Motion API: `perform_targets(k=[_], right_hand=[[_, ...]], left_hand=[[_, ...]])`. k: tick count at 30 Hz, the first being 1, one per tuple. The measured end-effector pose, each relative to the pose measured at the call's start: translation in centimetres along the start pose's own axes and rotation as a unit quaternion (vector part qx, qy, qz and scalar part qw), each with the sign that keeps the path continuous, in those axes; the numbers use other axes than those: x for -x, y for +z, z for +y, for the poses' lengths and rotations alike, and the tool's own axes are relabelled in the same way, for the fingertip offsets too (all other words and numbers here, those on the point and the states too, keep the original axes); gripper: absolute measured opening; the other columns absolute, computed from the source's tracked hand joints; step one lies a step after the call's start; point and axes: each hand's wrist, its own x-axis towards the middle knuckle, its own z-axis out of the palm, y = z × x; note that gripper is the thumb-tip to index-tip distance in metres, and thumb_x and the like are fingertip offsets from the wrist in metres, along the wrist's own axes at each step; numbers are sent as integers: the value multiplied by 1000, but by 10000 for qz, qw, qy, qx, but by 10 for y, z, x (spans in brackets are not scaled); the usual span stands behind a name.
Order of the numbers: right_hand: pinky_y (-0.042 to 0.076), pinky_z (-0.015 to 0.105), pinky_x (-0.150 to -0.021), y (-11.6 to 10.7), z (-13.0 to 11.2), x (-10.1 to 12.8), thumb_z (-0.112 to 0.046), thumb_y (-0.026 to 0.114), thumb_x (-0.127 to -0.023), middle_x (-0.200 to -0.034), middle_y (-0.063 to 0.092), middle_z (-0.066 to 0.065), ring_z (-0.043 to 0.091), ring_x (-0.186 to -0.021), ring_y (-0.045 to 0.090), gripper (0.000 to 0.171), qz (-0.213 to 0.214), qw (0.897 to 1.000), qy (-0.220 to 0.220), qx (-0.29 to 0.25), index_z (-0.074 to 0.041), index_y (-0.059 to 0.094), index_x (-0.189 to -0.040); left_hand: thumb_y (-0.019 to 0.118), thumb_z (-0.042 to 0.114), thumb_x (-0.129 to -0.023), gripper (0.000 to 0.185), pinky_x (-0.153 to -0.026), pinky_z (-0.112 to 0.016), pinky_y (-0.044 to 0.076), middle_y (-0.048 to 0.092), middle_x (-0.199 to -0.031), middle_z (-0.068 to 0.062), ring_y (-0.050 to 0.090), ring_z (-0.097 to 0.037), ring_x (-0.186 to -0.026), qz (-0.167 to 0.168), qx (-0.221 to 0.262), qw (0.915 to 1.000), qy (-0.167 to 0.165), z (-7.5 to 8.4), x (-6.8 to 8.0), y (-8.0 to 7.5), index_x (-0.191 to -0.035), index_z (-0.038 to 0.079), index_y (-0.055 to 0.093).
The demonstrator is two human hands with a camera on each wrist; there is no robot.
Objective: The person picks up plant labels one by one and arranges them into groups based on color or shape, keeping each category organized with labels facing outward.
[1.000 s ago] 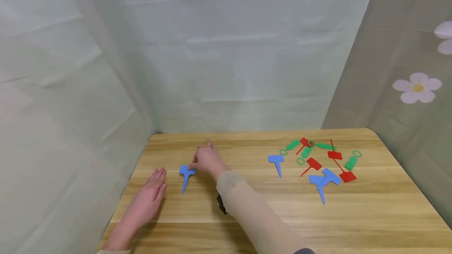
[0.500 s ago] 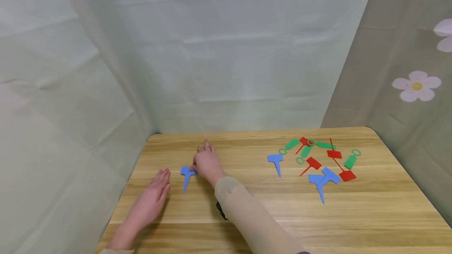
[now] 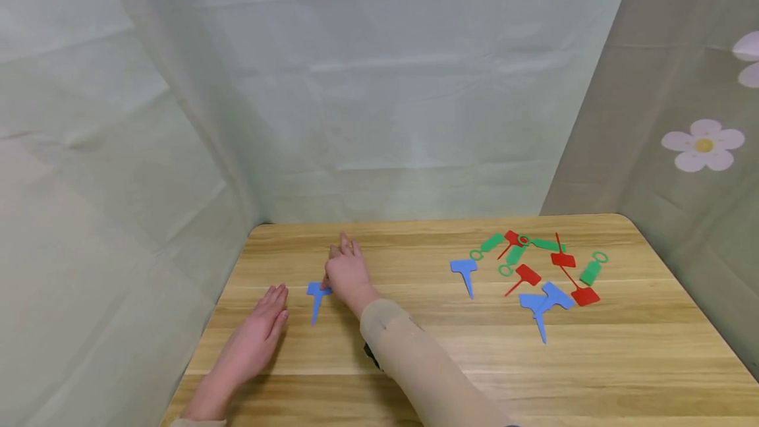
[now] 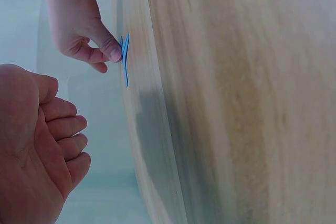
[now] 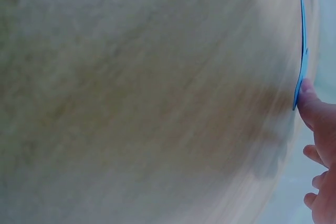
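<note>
My right hand pinches the head of a blue T-shaped plant label between thumb and index finger, at the table's left side. The label's stem points toward me. Seen nearly edge-on in the left wrist view, the blue label meets the tip of the right thumb. The right wrist view also has the thumb on the blue label. My left hand is just left of the label, fingers together and nearly straight, holding nothing. Its palm shows in the left wrist view, apart from the tabletop.
On the right of the wooden table lie several labels: a lone blue one, two overlapping blue ones, red ones and green ones with rings. Cloth walls stand behind and beside the table.
The right hand's pinched blue label has shifted slightly right and its head has turned a little. My left hand has edged slightly right. The labels on the right lie as before.
</note>
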Motion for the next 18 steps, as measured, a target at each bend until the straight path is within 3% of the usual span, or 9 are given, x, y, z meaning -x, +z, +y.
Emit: perform_targets(k=[11, 18], right_hand=[[22, 48, -131, 0, -3, 1, -59, 74, -93, -163, 51, 1, 34, -163, 19, 24, -141, 9999, 59, -6, -40, 85, -103], [27, 51, -129, -4, 10, 2, -58, 72, -95, -152, 62, 1, 36, -161, 26, 29, 241, 9959, 121, -865, -32, 85, -98]], left_hand=[[51, 13, -114, 47, -122, -64, 31, 42, -162, -29, 36, -47, -153, 25, 14, 10000, 47, -1, 0, 1, -153, -13, 47], [52, 12, -113, 47, -122, -65, 32, 42, -162, -29, 36, -47, -153, 12, 1, 10000, 37, -2, -1, 1, -153, -13, 47]])
